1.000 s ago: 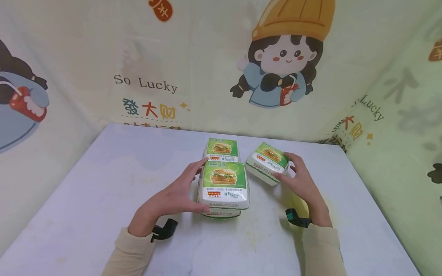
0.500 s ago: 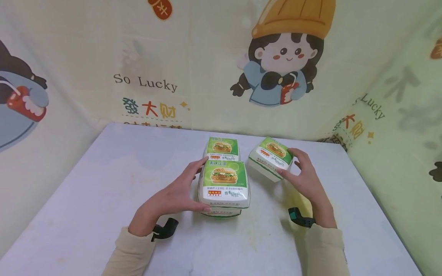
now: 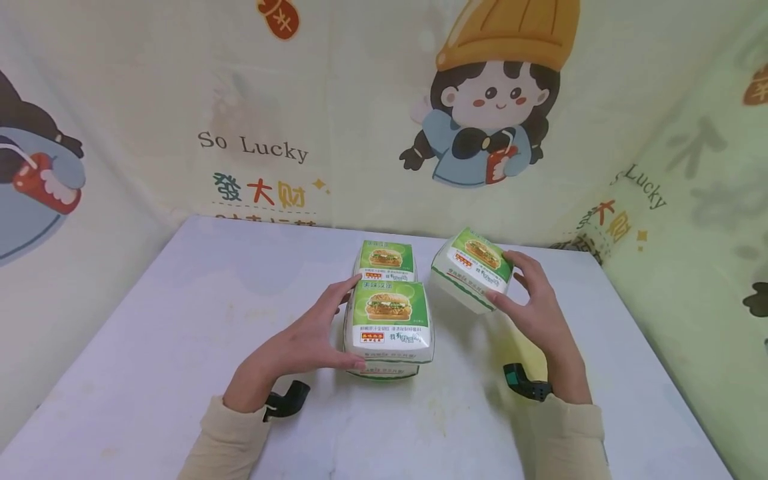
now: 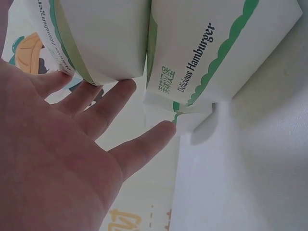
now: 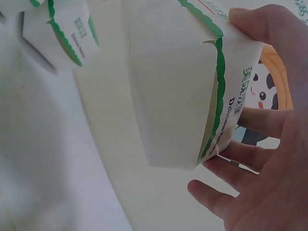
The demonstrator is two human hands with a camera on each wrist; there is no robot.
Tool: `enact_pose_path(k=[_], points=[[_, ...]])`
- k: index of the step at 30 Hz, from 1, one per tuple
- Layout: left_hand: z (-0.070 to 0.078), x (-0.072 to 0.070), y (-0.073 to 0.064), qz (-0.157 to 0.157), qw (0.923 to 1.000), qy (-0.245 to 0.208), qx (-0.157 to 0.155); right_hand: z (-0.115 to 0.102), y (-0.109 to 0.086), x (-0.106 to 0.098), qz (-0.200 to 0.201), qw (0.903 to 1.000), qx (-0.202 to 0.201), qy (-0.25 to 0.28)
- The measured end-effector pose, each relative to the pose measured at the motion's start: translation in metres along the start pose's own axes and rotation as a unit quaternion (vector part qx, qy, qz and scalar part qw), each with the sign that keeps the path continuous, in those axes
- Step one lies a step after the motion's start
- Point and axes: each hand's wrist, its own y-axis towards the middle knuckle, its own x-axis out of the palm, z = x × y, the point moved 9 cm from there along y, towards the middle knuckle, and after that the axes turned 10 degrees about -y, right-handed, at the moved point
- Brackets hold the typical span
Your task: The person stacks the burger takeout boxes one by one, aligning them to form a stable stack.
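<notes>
Near the table's centre, my left hand [image 3: 300,340] grips a green-and-white hamburger box [image 3: 390,327] from its left side, thumb at the near edge. Beneath that box is a second hamburger box [image 3: 387,371], mostly hidden in the head view; the left wrist view shows its printed side [image 4: 202,53]. Behind the stack stands another hamburger box [image 3: 387,260]. To the right, my right hand [image 3: 537,317] holds a tilted hamburger box [image 3: 471,270] by its right side, thumb in front and fingers behind. The right wrist view shows this box [image 5: 173,91] raised above the table.
The white table [image 3: 198,320] reaches back to a cream cloth [image 3: 360,133] printed with cartoon figures and lettering. More of this cloth hangs at both sides. Each wrist wears a black band, and beige sleeves [image 3: 225,440] cover the forearms.
My right hand has lifted its hamburger box up and away, slightly to the right, and the box is more tilted. My left hand and the stacked boxes have stayed in place.
</notes>
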Motion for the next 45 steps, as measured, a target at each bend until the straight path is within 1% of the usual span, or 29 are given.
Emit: enact_pose_path(k=[7,18,22,31,39,45], points=[[0.0,0.0,0.0,0.002,1.0,0.005,0.004,-0.014,-0.002,-0.004,0.014,0.9997,-0.021,-0.001],[-0.001,0.001,-0.001,0.0,0.9999,0.007,-0.007,-0.033,-0.005,-0.01,0.044,0.9981,-0.044,0.005],[-0.001,0.001,-0.001,0.002,0.9999,0.009,-0.007,-0.039,-0.005,-0.012,0.055,0.9968,-0.058,0.006],[0.0,0.0,0.0,0.005,0.9998,0.017,-0.007,-0.058,-0.009,-0.018,0.074,0.992,-0.098,0.029],[0.0,0.0,0.0,0.005,0.9998,0.019,-0.007,-0.078,-0.014,-0.018,0.066,0.9867,-0.138,0.055],[0.001,0.0,-0.001,0.004,0.9998,0.018,-0.011,-0.086,-0.017,-0.015,0.06,0.9848,-0.151,0.062]])
